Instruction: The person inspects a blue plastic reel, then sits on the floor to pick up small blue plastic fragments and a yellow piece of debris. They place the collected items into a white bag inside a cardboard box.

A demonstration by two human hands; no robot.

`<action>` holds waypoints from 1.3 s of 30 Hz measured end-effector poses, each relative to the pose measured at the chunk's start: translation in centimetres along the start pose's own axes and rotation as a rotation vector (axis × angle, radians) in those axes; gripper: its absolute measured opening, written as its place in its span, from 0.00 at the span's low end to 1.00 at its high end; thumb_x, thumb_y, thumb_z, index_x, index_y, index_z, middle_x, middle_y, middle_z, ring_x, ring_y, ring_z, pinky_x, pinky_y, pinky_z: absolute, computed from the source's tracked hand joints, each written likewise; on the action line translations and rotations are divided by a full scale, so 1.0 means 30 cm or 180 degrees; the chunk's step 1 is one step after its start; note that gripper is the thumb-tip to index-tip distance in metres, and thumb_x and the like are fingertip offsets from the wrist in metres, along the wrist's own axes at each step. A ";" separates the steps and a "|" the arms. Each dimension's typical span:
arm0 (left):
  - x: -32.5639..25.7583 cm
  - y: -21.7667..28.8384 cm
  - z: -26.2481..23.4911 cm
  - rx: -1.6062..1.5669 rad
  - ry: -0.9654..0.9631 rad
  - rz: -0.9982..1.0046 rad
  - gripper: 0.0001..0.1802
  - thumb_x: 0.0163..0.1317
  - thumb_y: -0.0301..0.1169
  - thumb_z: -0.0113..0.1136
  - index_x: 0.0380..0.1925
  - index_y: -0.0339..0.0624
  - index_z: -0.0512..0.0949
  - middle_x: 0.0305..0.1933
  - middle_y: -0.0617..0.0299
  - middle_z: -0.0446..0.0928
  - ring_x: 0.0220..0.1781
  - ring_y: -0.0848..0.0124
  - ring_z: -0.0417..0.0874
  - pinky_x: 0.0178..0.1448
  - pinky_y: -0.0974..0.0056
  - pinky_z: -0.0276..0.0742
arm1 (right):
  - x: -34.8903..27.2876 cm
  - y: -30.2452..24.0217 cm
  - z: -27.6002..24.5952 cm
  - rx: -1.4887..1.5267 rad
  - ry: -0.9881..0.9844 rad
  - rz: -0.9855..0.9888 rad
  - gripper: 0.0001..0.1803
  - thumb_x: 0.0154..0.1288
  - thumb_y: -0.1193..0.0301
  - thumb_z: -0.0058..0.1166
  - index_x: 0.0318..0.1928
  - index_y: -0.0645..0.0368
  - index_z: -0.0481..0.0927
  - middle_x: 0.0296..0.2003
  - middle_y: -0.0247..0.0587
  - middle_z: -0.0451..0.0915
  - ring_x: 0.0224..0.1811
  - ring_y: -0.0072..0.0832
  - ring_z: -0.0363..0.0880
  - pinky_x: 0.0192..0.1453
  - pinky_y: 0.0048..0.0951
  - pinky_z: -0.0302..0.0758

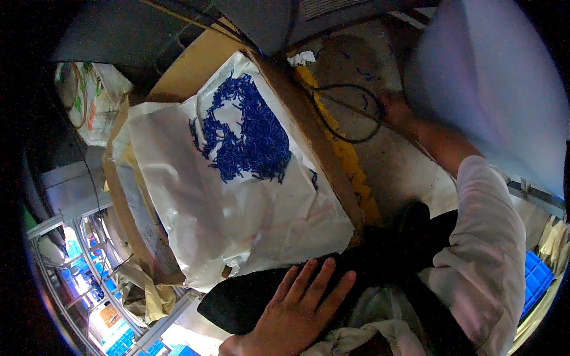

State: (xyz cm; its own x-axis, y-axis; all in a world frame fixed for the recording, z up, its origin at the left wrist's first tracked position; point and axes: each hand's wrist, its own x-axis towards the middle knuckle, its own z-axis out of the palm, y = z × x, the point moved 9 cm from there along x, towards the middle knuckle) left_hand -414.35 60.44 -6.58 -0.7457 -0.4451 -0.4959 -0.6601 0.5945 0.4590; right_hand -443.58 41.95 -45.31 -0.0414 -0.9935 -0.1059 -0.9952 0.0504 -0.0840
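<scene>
My left hand (pixel 303 308) lies palm down with its fingers spread over the dark cloth on my thigh. Past my knee, my right hand (pixel 398 111) reaches down toward the floor. It is at the edge of a looped black cable (pixel 353 141); its fingers are dim and blurred, so whether they grip the cable cannot be told. In front of me is a cardboard box (pixel 297 113) with a white plastic liner (pixel 255 207) inside. A heap of short, thin dark-blue pieces (pixel 255 139) lies on the liner, with a pale patch showing through it.
A yellow floor stripe (pixel 356 172) runs along the box's right side, with crumpled white scrap (pixel 301 58) at its far end. A large pale blurred sheet-like shape (pixel 493 89) fills the upper right. A printed white sack (pixel 95 101) stands at left; a blue crate (pixel 537 282) is at lower right.
</scene>
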 end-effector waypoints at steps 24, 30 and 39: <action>-0.012 -0.018 0.001 0.0142 0.0052 0.0019 0.31 0.56 0.34 0.54 0.63 0.52 0.64 0.64 0.50 0.63 0.60 0.52 0.70 0.64 0.50 0.67 | 0.079 -0.679 -0.800 0.5315 -0.2254 -0.0769 0.20 0.65 0.61 0.51 0.54 0.56 0.72 0.45 0.44 0.78 0.35 0.34 0.81 0.39 0.32 0.81; -0.015 -0.008 -0.020 0.0077 0.0466 -0.0035 0.30 0.57 0.32 0.54 0.63 0.52 0.64 0.62 0.55 0.66 0.60 0.56 0.69 0.63 0.52 0.67 | 0.186 -0.066 -0.182 -0.0529 -0.0852 -0.0704 0.22 0.63 0.63 0.48 0.56 0.58 0.71 0.49 0.50 0.76 0.40 0.40 0.80 0.46 0.38 0.76; -0.035 -0.035 -0.023 0.0187 0.0404 -0.0073 0.30 0.57 0.30 0.49 0.63 0.50 0.63 0.62 0.53 0.65 0.61 0.55 0.69 0.64 0.52 0.67 | 0.020 -0.119 -0.003 0.0066 -0.1037 0.0325 0.19 0.61 0.67 0.44 0.51 0.60 0.73 0.49 0.54 0.75 0.49 0.48 0.75 0.53 0.42 0.72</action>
State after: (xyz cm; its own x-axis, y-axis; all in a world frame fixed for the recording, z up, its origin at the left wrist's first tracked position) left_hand -412.93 59.83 -6.03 -0.7383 -0.5380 -0.4068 -0.6735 0.6197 0.4029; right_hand -440.05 41.16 -44.99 -0.1068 -0.8986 -0.4255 -0.9852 0.1534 -0.0766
